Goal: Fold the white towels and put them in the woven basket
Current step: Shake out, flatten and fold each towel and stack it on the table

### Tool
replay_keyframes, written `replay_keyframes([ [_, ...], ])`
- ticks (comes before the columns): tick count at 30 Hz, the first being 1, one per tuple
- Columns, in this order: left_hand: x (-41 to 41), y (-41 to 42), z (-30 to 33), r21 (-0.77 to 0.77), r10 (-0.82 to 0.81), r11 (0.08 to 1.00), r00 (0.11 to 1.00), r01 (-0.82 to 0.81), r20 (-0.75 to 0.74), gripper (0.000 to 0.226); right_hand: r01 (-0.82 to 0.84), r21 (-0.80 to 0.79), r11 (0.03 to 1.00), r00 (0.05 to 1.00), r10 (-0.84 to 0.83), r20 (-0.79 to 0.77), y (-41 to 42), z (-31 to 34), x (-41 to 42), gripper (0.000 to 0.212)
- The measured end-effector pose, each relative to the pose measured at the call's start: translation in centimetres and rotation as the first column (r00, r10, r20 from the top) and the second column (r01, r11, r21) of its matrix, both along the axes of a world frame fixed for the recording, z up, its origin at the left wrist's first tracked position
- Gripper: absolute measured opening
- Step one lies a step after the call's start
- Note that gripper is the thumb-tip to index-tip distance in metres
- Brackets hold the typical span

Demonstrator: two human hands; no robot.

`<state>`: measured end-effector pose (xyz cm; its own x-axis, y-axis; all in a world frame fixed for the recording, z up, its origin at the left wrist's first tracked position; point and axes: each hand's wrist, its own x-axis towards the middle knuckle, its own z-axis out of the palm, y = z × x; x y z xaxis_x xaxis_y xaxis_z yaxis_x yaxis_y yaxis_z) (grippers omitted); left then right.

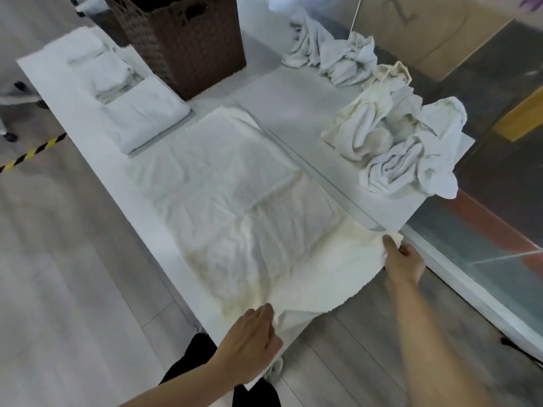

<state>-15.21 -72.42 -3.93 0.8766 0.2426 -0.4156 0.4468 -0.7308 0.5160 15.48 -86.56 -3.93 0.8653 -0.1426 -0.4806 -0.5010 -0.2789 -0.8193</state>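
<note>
Towel (235, 201) lies spread lengthwise from near right to far left, left hand (249, 342) and right hand (404, 259) each pinching a near corner.

One big white towel (235, 183) lies spread flat on the desk (293, 92). Two folded towels (129, 92) sit in a row at the far left. There are two heaps of crumpled towels (396, 136); how many are in each I cannot tell. One brown woven basket (188, 45) stands there. Two hands (404, 259) show.
</note>
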Motion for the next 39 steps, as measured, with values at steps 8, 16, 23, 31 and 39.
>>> replay_keyframes([
  [8, -1.2, 4.6, 5.9, -0.291, 0.218, 0.936, 0.975, -0.196, 0.046, 0.021, 0.092, 0.173, 0.981, 0.995, -0.097, 0.019, 5.4, 8.5, -0.3, 0.013],
  [16, -4.0, 17.5, 10.1, -0.363, 0.318, 0.89, 0.946, -0.276, 0.06, 0.043, 0.09, 0.253, 0.963, 0.993, -0.107, 0.053, 16.7, 14.4, -1.5, 0.014],
  [23, -5.1, 27.3, 12.1, -0.414, 0.427, 0.831, 0.903, -0.371, 0.049, 0.044, 0.08, 0.254, 0.964, 0.99, -0.106, 0.089, 26.2, 16.9, -2.5, 0.017],
  [31, -4.5, 35.0, 11.9, -0.419, 0.508, 0.79, 0.86, -0.447, 0.041, 0.045, 0.063, 0.23, 0.971, 0.99, -0.09, 0.109, 37.2, 16.3, -0.8, 0.027],
  [39, -2.3, 43.0, 8.1, -0.41, 0.562, 0.732, 0.822, -0.544, -0.089, 0.035, 0.009, 0.119, 0.993, 0.992, -0.024, 0.126, 47.4, 11.2, 3.3, 0.036],
])
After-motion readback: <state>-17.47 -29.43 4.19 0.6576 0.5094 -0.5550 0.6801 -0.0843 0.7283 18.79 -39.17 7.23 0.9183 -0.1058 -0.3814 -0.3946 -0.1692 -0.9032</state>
